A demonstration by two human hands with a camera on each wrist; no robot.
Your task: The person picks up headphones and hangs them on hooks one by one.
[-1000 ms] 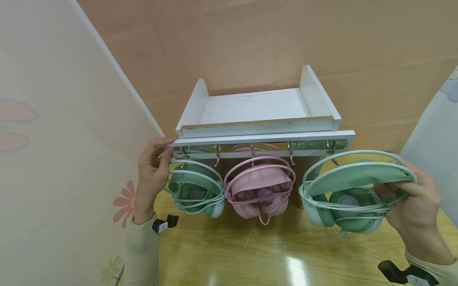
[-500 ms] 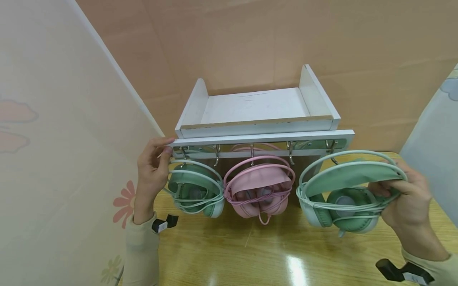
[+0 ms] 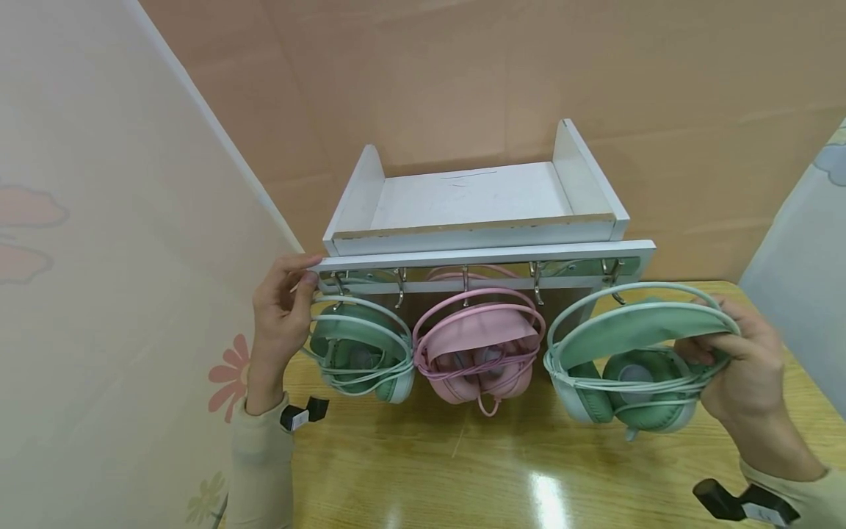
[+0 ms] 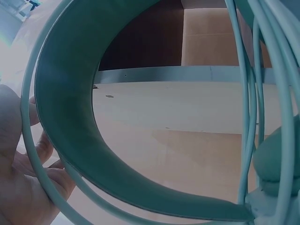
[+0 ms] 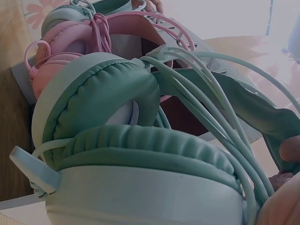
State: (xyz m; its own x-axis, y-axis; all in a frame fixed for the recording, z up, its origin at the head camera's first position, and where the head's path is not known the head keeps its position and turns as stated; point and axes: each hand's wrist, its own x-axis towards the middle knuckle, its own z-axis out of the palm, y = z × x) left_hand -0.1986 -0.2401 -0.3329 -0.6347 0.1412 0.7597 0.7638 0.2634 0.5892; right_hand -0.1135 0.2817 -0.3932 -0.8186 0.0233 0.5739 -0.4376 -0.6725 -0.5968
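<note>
My left hand [image 3: 284,308] pinches the left end of a white hook rail [image 3: 489,255] between thumb and fingers. Just right of it, green headphones [image 3: 362,332] hang from a hook; in the left wrist view their padded headband [image 4: 65,108] fills much of the picture. Pink headphones [image 3: 485,327] hang at the rail's middle. My right hand [image 3: 753,360] grips a second pair of green headphones [image 3: 641,330] by the right side of the headband, cord wrapped across it. Its headband overlaps the rightmost hook [image 3: 616,279]. Their ear cups [image 5: 145,187] face the right wrist camera.
Behind the rail is a white shelf [image 3: 476,198] with raised side panels. Bare hooks [image 3: 537,283] flank the pink headphones. Below lies a glossy wooden surface [image 3: 463,463]. A flowered panel [image 3: 132,294] borders the left, a pale panel [image 3: 813,257] the right.
My right hand has carried its green headphones a little to the left, closer to the right end of the rail, and slightly lower. The left hand has stayed on the rail.
</note>
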